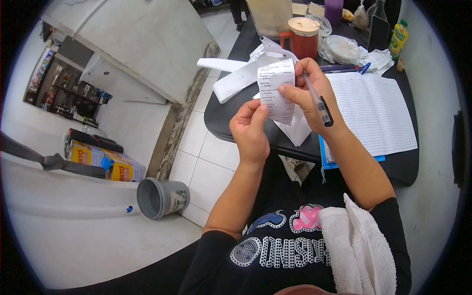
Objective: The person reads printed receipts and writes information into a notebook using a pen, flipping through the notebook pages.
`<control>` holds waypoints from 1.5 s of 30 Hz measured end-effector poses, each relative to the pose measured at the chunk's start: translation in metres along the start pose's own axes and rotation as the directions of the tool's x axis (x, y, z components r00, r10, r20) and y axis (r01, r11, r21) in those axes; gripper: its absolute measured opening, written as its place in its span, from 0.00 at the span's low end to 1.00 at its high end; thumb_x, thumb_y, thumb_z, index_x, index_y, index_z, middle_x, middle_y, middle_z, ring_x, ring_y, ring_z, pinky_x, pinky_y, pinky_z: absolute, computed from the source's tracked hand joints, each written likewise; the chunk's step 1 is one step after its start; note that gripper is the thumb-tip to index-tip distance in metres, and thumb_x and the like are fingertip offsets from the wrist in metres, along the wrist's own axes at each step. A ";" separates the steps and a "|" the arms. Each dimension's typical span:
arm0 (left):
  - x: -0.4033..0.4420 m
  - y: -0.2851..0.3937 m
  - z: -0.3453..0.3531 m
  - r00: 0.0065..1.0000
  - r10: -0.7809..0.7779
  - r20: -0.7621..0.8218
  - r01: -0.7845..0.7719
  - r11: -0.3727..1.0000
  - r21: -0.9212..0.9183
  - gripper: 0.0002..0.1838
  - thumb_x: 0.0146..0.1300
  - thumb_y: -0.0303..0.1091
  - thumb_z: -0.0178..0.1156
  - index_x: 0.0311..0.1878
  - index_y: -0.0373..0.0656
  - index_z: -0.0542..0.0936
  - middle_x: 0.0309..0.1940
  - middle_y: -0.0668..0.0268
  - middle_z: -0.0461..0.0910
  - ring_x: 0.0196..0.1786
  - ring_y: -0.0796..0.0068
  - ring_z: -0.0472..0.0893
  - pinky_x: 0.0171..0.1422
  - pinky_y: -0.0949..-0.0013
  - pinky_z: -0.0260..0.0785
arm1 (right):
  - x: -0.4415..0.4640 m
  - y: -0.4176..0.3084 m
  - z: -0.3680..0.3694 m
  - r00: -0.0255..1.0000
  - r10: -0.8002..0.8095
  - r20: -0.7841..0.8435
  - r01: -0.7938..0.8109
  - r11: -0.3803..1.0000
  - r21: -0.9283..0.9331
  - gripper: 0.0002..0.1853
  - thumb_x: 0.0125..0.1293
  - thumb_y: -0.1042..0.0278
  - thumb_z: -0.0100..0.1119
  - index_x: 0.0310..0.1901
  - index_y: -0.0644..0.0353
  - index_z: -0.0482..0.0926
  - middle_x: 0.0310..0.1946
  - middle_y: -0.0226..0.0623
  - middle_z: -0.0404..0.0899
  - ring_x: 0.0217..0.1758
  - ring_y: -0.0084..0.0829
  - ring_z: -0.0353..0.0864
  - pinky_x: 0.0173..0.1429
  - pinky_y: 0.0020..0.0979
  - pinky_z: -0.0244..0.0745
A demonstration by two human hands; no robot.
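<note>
A long printed paper receipt [275,93] is held up over the near edge of the black table. My left hand [250,129] pinches its lower left edge between thumb and fingers. Thumb and fingers of my right hand [314,96] grip the receipt's right edge, and the same hand holds a black-capped pen [318,101] slanting across the palm. The receipt's long strip curls away in loops behind it. To the right of my right hand lies an open lined notebook [373,115], its visible pages without writing that I can make out.
On the black table [223,115] stand a red mug with a pale lid [303,38], plastic bags [341,49], a yellow-green bottle [398,37] and pens [339,69]. A grey bucket [162,197] is on the floor at left, near a printed carton [123,164]. A white towel [359,248] hangs over my shoulder.
</note>
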State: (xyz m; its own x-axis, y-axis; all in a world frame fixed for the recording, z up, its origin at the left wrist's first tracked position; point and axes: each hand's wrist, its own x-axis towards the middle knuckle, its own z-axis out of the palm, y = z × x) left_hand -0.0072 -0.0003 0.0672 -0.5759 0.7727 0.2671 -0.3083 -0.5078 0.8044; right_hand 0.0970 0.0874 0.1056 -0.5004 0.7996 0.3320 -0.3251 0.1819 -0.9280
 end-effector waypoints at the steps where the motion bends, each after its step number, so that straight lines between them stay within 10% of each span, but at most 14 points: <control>1: 0.000 0.001 0.002 1.000 0.000 -0.003 0.000 1.000 0.011 0.08 0.58 0.25 0.54 0.38 0.30 0.77 0.33 0.63 0.79 0.36 0.80 0.75 0.46 0.77 0.65 | -0.001 0.000 0.000 1.000 0.006 0.001 -0.006 1.000 0.009 0.16 0.50 0.75 0.61 0.36 0.59 0.62 0.30 0.31 0.71 0.34 0.19 0.70 0.39 0.22 0.68; 33: -0.001 -0.003 0.003 0.996 0.071 0.055 -0.080 0.982 0.169 0.07 0.57 0.25 0.56 0.36 0.31 0.78 0.33 0.64 0.79 0.35 0.79 0.76 0.46 0.76 0.66 | 0.002 0.004 -0.011 0.997 -0.074 -0.032 0.074 0.997 -0.029 0.14 0.53 0.72 0.61 0.35 0.59 0.64 0.27 0.29 0.68 0.32 0.16 0.67 0.35 0.19 0.66; 40: 0.012 -0.022 -0.031 0.989 0.144 -0.030 -0.141 0.987 0.075 0.02 0.59 0.22 0.55 0.34 0.35 0.76 0.32 0.64 0.78 0.36 0.79 0.77 0.45 0.77 0.70 | -0.012 -0.016 -0.080 0.994 -0.029 -0.103 0.024 0.998 -0.055 0.23 0.68 0.47 0.38 0.49 0.60 0.67 0.32 0.36 0.76 0.33 0.21 0.73 0.37 0.22 0.70; 45: 0.025 -0.041 -0.068 0.996 0.034 -0.082 -0.036 0.999 -0.020 0.10 0.62 0.29 0.48 0.42 0.32 0.73 0.45 0.56 0.76 0.49 0.67 0.76 0.57 0.64 0.66 | -0.057 -0.011 -0.141 0.991 0.046 -0.129 -0.070 0.978 -0.194 0.23 0.68 0.53 0.37 0.50 0.64 0.72 0.38 0.41 0.77 0.40 0.26 0.75 0.42 0.26 0.71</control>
State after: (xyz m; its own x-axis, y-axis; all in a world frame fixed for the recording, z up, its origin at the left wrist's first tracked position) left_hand -0.0603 0.0136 0.0048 -0.6458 0.7214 0.2500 -0.3030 -0.5426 0.7834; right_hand 0.2417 0.1204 0.0732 -0.4072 0.8741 0.2648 -0.1271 0.2329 -0.9642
